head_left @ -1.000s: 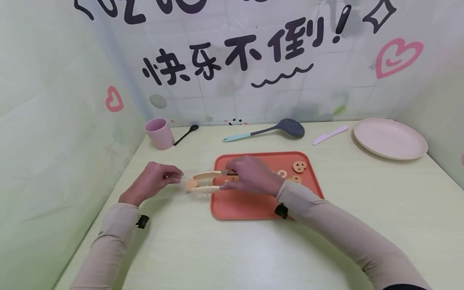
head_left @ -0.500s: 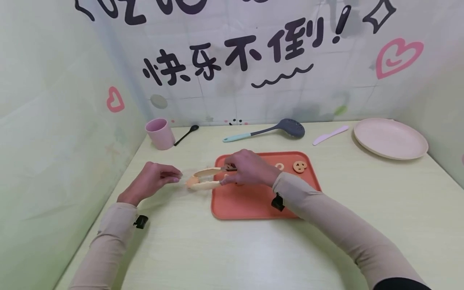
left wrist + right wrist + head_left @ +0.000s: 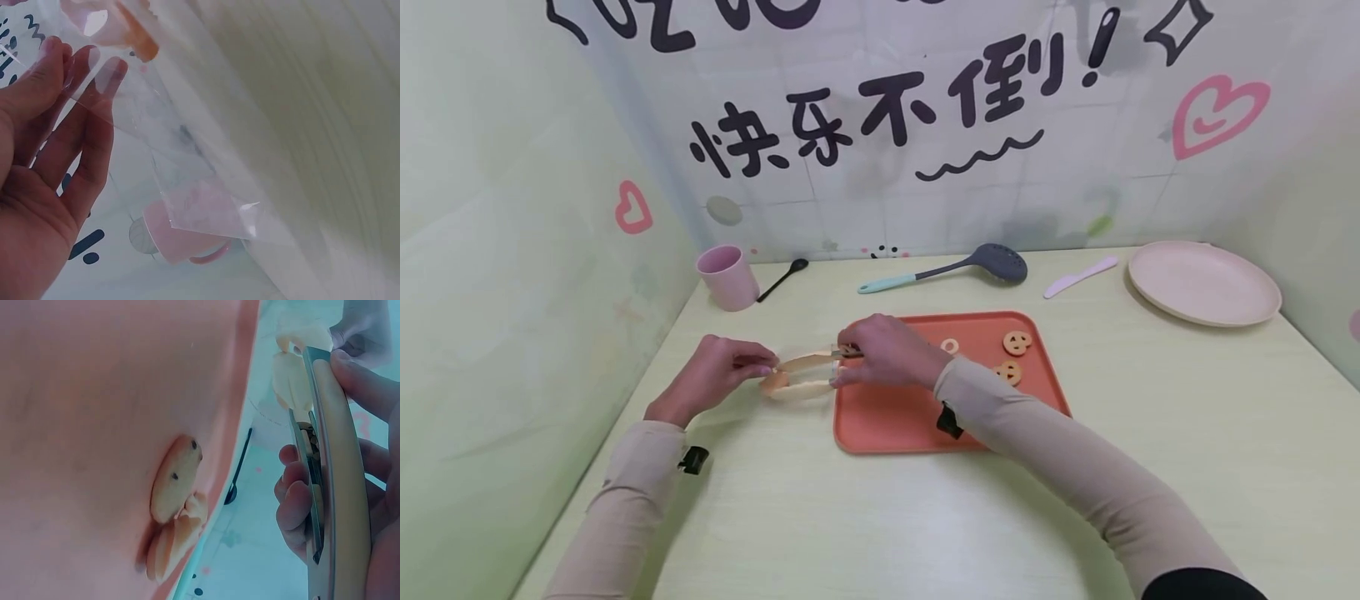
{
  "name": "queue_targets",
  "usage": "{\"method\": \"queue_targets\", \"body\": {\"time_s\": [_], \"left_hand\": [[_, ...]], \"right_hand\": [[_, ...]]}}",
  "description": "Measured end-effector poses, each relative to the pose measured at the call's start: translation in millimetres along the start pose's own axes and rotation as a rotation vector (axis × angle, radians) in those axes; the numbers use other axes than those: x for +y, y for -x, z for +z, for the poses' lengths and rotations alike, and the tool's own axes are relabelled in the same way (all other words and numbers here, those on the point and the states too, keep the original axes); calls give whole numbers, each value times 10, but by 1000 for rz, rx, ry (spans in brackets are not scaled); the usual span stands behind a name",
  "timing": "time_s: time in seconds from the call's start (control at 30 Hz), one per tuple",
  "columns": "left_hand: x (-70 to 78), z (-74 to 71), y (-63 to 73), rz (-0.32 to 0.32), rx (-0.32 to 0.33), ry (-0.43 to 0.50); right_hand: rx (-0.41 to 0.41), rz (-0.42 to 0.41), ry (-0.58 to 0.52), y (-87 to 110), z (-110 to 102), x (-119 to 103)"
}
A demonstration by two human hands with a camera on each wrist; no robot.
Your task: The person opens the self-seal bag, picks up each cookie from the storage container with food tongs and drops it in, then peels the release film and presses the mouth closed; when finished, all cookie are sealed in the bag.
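My left hand (image 3: 711,379) pinches the edge of a clear plastic bag (image 3: 247,215) left of the orange-red tray (image 3: 895,429). In my right hand (image 3: 891,350) is a pair of tongs (image 3: 340,462) with cream-coloured tips. The tips reach left past the tray's edge, close to my left hand. At their ends is an orange-tan piece (image 3: 772,384), seemingly at or inside the bag; its kind is unclear. On the tray lie two pretzel-shaped cookies (image 3: 1017,342) and a small pale ring (image 3: 950,346). The right wrist view shows a speckled oval cookie (image 3: 176,478) beside a pale ridged piece (image 3: 178,540).
Along the back stand or lie a pink cup (image 3: 728,279), a black spoon (image 3: 782,280), a slotted spoon (image 3: 997,262) with a light blue handle, a lilac knife (image 3: 1081,277) and a pink plate (image 3: 1206,283). A wall rises behind the table, another at left.
My right hand has moved left with the tongs, bringing the orange-tan piece up to my left hand. More of the tray's cookies show now. The left hand has stayed nearly still.
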State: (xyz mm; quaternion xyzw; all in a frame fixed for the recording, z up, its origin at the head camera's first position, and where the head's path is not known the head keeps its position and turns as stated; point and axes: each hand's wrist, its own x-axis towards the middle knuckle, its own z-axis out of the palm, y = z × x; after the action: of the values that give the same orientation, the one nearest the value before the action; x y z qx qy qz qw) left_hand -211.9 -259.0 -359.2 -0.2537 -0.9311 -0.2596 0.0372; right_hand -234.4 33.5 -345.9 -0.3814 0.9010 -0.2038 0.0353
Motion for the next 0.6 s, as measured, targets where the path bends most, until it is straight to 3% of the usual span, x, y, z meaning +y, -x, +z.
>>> {"method": "queue_targets", "body": {"time_s": [0.37, 0.6], "left_hand": [[-13, 60, -9, 11, -14, -68], [-17, 83, -14, 0, -14, -81]], "right_hand": [[-10, 43, 16, -46, 89, -4], [24, 43, -44, 102, 3, 47]]}}
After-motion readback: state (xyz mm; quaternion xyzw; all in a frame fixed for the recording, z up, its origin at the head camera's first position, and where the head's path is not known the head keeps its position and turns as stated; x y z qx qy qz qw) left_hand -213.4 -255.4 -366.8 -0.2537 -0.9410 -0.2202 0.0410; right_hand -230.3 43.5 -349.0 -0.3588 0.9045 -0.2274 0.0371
